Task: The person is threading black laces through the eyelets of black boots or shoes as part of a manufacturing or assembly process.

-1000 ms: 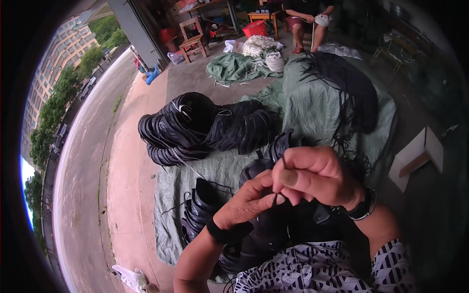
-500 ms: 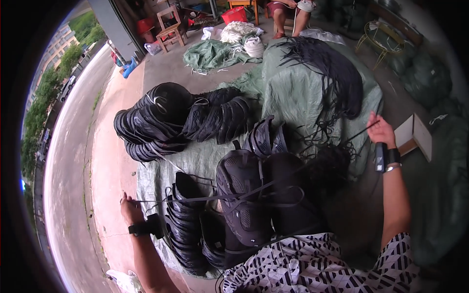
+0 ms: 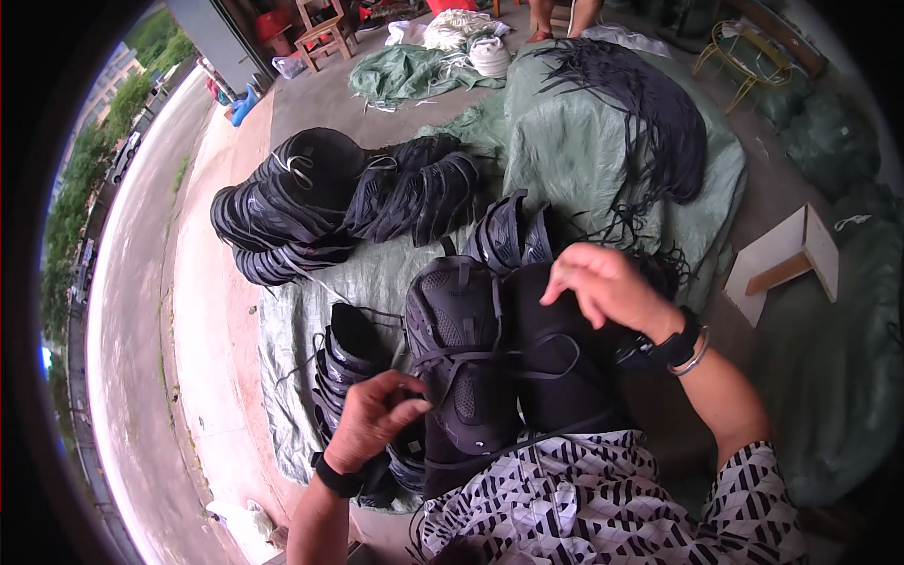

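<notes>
A bundle of black mesh shoe uppers [image 3: 466,358] rests on my lap, wrapped crosswise by a thin black cord [image 3: 527,372]. My left hand [image 3: 377,419] is at the bundle's lower left side, fingers pinched on the cord. Over the bundle's upper right edge my right hand [image 3: 607,282] has its fingers curled and pinched on the cord's other end. Both wrists carry dark bands.
More stacked black uppers [image 3: 348,363] lie just left of my lap, with larger piles [image 3: 282,217] farther out on a green tarp [image 3: 584,160]. A heap of loose black cords [image 3: 659,113] lies ahead right. A white wooden stool [image 3: 782,259] stands at right. Another person's legs [image 3: 556,14] show at the top.
Half a second ago my arms were spread wide, pulling the cord taut to both sides. Both hands have come back in to the bundle.
</notes>
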Motion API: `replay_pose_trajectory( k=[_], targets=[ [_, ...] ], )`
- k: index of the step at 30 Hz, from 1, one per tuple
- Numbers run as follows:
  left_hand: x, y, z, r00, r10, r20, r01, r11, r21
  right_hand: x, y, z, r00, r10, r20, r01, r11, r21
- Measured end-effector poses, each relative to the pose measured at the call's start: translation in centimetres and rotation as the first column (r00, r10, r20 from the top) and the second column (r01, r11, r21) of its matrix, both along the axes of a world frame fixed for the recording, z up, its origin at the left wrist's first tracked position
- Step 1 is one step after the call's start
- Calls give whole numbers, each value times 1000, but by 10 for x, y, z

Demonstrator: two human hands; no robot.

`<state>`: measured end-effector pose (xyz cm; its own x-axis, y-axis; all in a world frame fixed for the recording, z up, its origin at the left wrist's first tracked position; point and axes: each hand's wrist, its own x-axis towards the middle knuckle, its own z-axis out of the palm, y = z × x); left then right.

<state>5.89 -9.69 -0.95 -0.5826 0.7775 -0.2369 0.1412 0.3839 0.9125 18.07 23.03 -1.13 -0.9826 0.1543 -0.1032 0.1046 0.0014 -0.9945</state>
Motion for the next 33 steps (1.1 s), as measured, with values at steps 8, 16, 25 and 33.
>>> replay_pose_trajectory(
  k=[8, 16, 25, 33],
  targets=[
    [1, 7, 1, 556, -322, -767, 184, 947, -264, -27, -49, -11, 968, 235, -90, -103, 699, 708],
    [-2, 34, -15, 715, 489, -499, -362, 870, 334, -29, -51, -7, 976, 216, -39, -121, 677, 726],
    [-2, 50, -45, 879, 469, 82, -461, 795, 394, -18, -14, -10, 972, 28, 232, 26, 974, -227],
    [4, 57, -53, 875, 432, -219, -309, 846, 434, 18, 59, -61, 867, -235, 440, 489, 571, -659]
  ],
)
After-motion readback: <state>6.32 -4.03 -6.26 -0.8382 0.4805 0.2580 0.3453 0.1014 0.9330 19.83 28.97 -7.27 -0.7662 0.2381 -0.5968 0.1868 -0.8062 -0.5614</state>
